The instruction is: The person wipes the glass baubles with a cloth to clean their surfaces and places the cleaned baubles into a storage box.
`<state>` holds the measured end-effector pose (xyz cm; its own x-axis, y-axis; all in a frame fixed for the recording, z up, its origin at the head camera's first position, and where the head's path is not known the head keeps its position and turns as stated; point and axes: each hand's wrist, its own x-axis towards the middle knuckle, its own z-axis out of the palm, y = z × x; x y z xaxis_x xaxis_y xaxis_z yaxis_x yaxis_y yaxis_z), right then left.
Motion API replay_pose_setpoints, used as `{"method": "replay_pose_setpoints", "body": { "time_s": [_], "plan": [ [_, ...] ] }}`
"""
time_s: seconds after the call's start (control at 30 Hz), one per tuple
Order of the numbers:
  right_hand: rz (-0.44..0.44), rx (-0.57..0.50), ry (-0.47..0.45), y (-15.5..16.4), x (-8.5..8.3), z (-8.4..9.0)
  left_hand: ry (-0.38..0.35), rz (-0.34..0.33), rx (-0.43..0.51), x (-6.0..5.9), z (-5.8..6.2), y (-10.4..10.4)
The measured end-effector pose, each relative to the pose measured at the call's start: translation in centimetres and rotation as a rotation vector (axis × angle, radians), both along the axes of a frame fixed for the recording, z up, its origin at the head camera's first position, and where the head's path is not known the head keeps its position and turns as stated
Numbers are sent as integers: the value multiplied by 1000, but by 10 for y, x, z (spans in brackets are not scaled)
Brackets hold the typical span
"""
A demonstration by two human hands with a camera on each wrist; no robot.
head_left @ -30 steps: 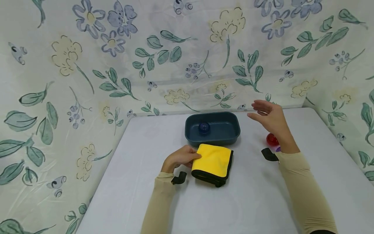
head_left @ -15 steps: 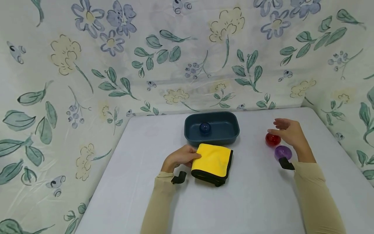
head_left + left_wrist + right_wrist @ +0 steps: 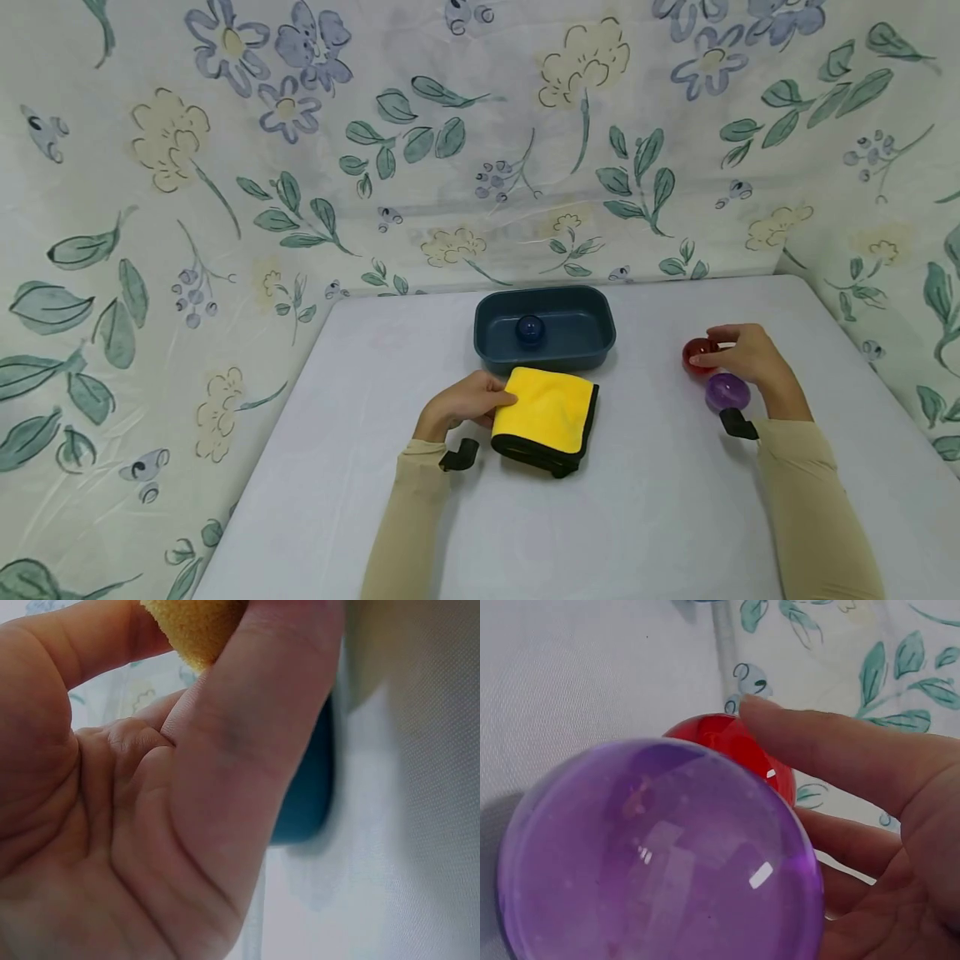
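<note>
My left hand (image 3: 467, 402) lies on the table and pinches the left edge of a folded yellow cloth (image 3: 547, 410) with a black underside. The left wrist view shows that cloth (image 3: 196, 626) squeezed between thumb and finger. At the right, my right hand (image 3: 738, 354) curls thumb and fingers round a red ball (image 3: 696, 352) on the table. A purple ball (image 3: 725, 392) sits just in front of it, beside the wrist. In the right wrist view the purple ball (image 3: 652, 855) fills the foreground, and a finger (image 3: 832, 757) lies over the red ball (image 3: 720, 742).
A dark blue tray (image 3: 573, 332) stands just behind the cloth with a blue ball (image 3: 529, 329) inside. The white table (image 3: 645, 500) is enclosed by flowered fabric walls (image 3: 225, 208) at the back and sides.
My right hand has come back from near the tray, moved right and down, and closed round the red ball. The left hand and the cloth have not moved.
</note>
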<state>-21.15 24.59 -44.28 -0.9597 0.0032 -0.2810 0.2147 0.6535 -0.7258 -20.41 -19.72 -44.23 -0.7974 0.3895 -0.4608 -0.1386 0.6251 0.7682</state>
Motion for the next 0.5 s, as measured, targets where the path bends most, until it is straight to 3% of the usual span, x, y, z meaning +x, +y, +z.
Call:
{"method": "replay_pose_setpoints", "body": {
  "time_s": [0.5],
  "plan": [
    [18, 57, -61, 0, 2, 5, -18, 13, 65, -4, -2, -2]
  ]
}}
